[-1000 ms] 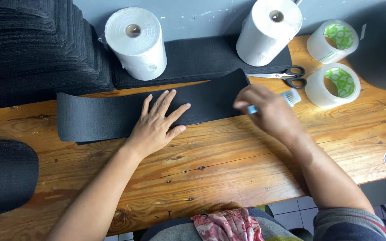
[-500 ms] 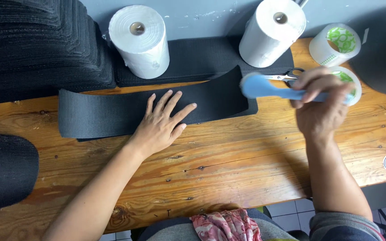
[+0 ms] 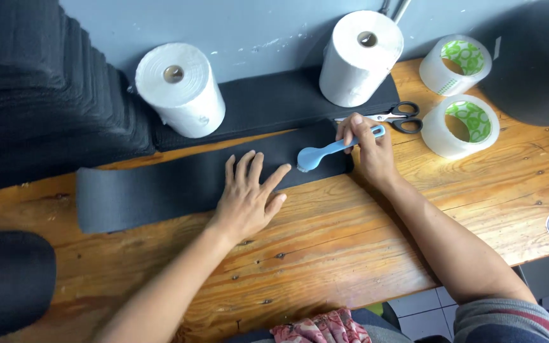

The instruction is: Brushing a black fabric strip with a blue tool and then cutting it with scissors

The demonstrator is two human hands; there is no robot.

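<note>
A long black fabric strip (image 3: 154, 187) lies flat across the wooden table (image 3: 351, 254). My left hand (image 3: 249, 200) presses flat on the strip near its middle, fingers spread. My right hand (image 3: 370, 149) grips the handle of a light blue brush (image 3: 325, 154), whose head rests on the right end of the strip. Just behind my right hand lie black-handled scissors (image 3: 398, 117).
Two white paper rolls (image 3: 182, 89) (image 3: 360, 57) stand at the back on another black strip (image 3: 274, 101). Two clear tape rolls (image 3: 459, 63) (image 3: 462, 124) sit at the right. A stack of black fabric (image 3: 39, 95) fills the back left, a black roll (image 3: 7, 279) the front left.
My right hand lifted the blue brush near the tape rolls, then brought it left and down onto the strip's right end. My left hand stayed pressed on the strip.
</note>
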